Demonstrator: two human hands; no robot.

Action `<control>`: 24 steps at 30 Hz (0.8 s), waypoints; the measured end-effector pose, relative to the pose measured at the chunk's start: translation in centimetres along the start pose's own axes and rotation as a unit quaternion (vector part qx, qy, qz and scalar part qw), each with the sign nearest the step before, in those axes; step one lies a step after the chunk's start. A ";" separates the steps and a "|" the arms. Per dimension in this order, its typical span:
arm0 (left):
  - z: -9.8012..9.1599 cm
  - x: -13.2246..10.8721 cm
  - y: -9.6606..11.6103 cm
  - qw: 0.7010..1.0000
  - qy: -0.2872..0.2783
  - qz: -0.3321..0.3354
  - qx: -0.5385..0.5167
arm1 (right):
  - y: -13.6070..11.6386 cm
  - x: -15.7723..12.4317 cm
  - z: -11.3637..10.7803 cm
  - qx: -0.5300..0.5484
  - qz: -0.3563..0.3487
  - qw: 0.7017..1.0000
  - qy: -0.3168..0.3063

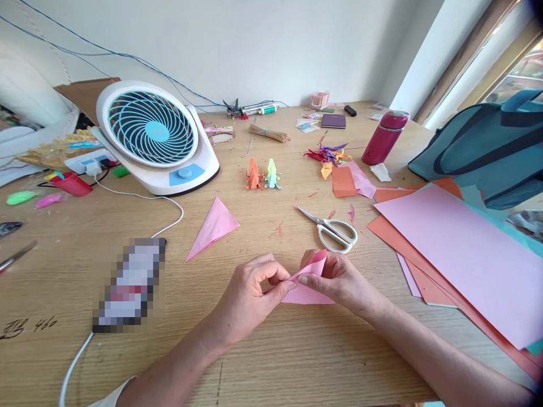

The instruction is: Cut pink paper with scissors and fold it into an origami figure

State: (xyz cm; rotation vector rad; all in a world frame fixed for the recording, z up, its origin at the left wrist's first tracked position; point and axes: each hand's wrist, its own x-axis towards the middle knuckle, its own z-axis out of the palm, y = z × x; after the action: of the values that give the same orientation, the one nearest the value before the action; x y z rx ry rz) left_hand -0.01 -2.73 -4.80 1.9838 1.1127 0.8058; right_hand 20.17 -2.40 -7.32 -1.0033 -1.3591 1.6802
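Note:
Between my two hands is a piece of pink paper [311,295], partly folded, with one flap curling up in a deeper pink. My left hand [258,291] pinches its left corner between thumb and forefinger. The thumb of my right hand [339,280] presses on the raised flap, with the fingers behind it. Just beyond my right hand lie scissors [335,233] with white handles, blades pointing away to the left. A folded pink paper triangle [215,226] rests on the table to the upper left of my hands.
Two folded paper figures, orange [253,175] and green [272,174], stand farther back. A white fan [203,152] and a phone [131,282] on a cable are at left. Right are stacked coloured sheets [462,249], a red bottle [386,138] and a teal bag [479,147].

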 end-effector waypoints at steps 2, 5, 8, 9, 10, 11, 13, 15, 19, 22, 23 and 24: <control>0.1 0.0 0.0 1.000 0.000 -0.004 -0.001 | -0.1 0.0 0.0 0.012 0.005 1.000 0.000; 0.1 0.1 0.0 1.000 -0.001 -0.015 -0.013 | -0.1 0.0 0.2 0.022 0.003 1.000 0.007; 0.0 0.4 -0.4 0.997 -0.028 -0.047 -0.055 | -0.3 0.0 0.2 0.015 0.015 1.000 0.019; -0.1 0.5 -0.6 0.994 -0.046 -0.062 -0.080 | -0.3 0.0 0.2 0.015 0.026 0.999 0.021; -0.3 0.6 -0.8 0.989 -0.067 -0.079 -0.109 | -0.3 0.0 0.2 0.018 0.039 0.999 0.021; -0.4 0.6 -1.0 0.982 -0.089 -0.096 -0.135 | -0.3 -0.1 0.1 0.022 0.051 0.998 0.021; -0.8 0.7 -1.2 0.972 -0.122 -0.118 -0.164 | -0.3 -0.1 0.0 0.033 0.067 0.997 0.025; -1.1 0.7 -1.2 0.968 -0.140 -0.120 -0.170 | -0.2 -0.2 -0.3 0.040 0.072 0.996 0.029; -1.5 0.7 -0.9 0.970 -0.150 -0.095 -0.165 | 0.2 -0.2 -0.8 0.043 0.068 0.996 0.028; -1.4 0.6 -0.7 0.978 -0.136 -0.093 -0.132 | 0.4 -0.1 -1.1 0.034 0.052 0.997 0.035; -1.4 0.5 -0.7 0.980 -0.127 -0.095 -0.122 | 0.5 -0.1 -1.1 0.029 0.047 0.998 0.040; -1.3 0.5 -0.6 0.981 -0.117 -0.098 -0.115 | 0.5 0.0 -1.2 0.025 0.041 0.998 0.046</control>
State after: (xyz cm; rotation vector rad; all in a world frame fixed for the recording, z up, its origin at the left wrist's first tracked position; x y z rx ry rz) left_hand -1.14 -1.69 -4.50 1.6953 1.0093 0.5539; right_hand 21.20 -2.04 -7.95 -1.1065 -1.2264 1.6976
